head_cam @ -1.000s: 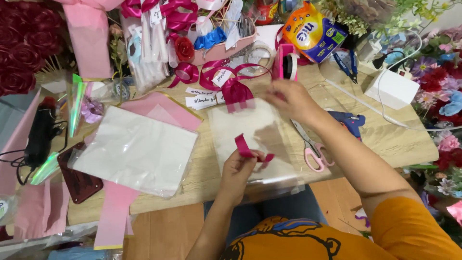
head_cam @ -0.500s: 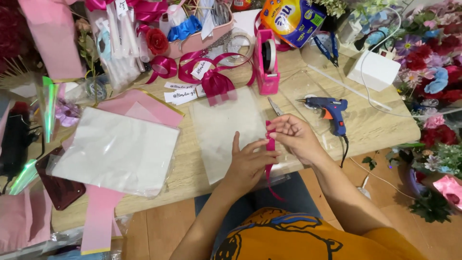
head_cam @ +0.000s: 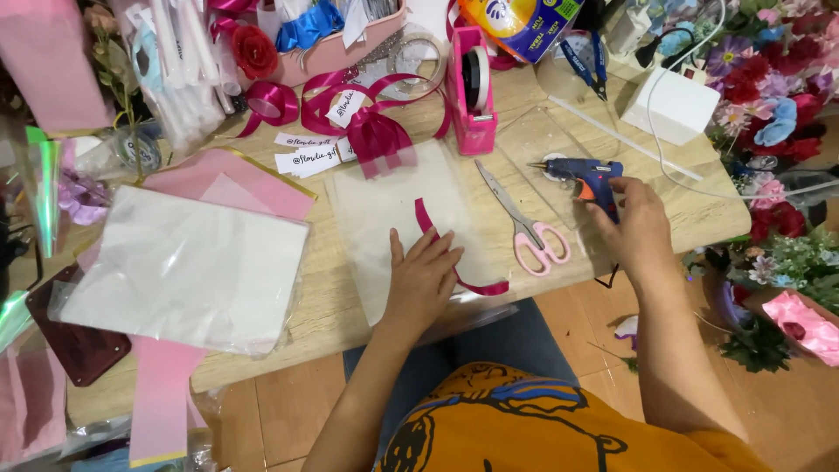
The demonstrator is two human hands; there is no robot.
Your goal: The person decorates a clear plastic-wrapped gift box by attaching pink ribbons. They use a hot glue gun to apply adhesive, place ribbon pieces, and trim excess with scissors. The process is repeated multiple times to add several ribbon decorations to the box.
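While the left hand point(head_cam: 423, 278) lies flat, fingers point(head_cam: 434, 247) spread, on a magenta ribbon point(head_cam: 437, 236) over a clear sheet point(head_cam: 384, 201) on the counter point(head_cam: 682, 197), the right hand point(head_cam: 636, 229) has left the ribbon and now closes its fingers around the blue glue gun point(head_cam: 587, 176). Half a second ago both hands pinched the ribbon together and the gun lay untouched beyond them. The ribbon now runs from a curled end above the left fingers, under the palm, and out to the right near the counter's front edge. Pink-handled scissors point(head_cam: 524, 229) lie between the two hands, just beside the gun. A pink tape dispenser point(head_cam: 473, 90) stands behind the sheet, next to a magenta bow point(head_cam: 376, 131). To the left lies a white bag stack point(head_cam: 188, 267) over pink paper point(head_cam: 240, 183).
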